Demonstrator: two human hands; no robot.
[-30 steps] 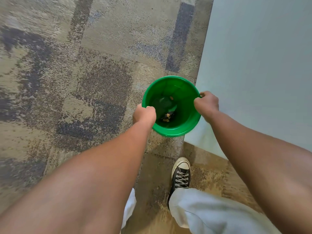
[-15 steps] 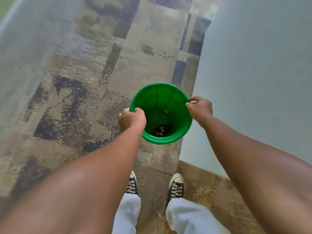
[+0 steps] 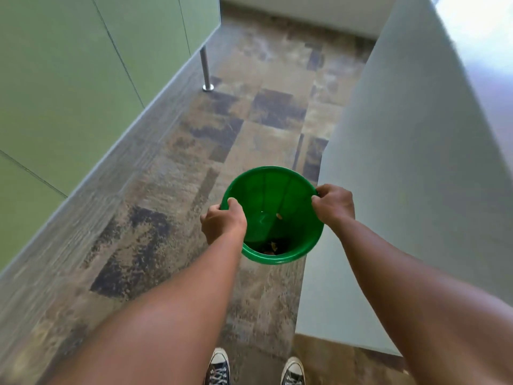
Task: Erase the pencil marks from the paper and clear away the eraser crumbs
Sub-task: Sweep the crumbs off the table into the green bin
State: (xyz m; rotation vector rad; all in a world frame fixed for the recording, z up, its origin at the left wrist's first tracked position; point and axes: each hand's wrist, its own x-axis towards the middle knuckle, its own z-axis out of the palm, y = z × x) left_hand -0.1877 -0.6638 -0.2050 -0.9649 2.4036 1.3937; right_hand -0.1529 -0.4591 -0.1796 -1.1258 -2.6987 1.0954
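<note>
Here, in the head view, a green bin [image 3: 273, 190] hangs between both hands above patterned carpet [image 3: 249, 120], beside a pale panel [image 3: 402, 176]. The left hand [image 3: 222, 225] curls over its near-left rim; the right hand [image 3: 333, 204] grips the right rim. Small scraps lie at its bottom. No writing can be read.

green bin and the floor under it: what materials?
Green bin: looks like moulded plastic, glossy; the thin rolled rim, ribbed inner wall and light glints suggest it. Left hand and right hand each grip its rim. Floor: probably carpet tile, matte; mottled brown-grey squares with seams, though blurred.
</note>
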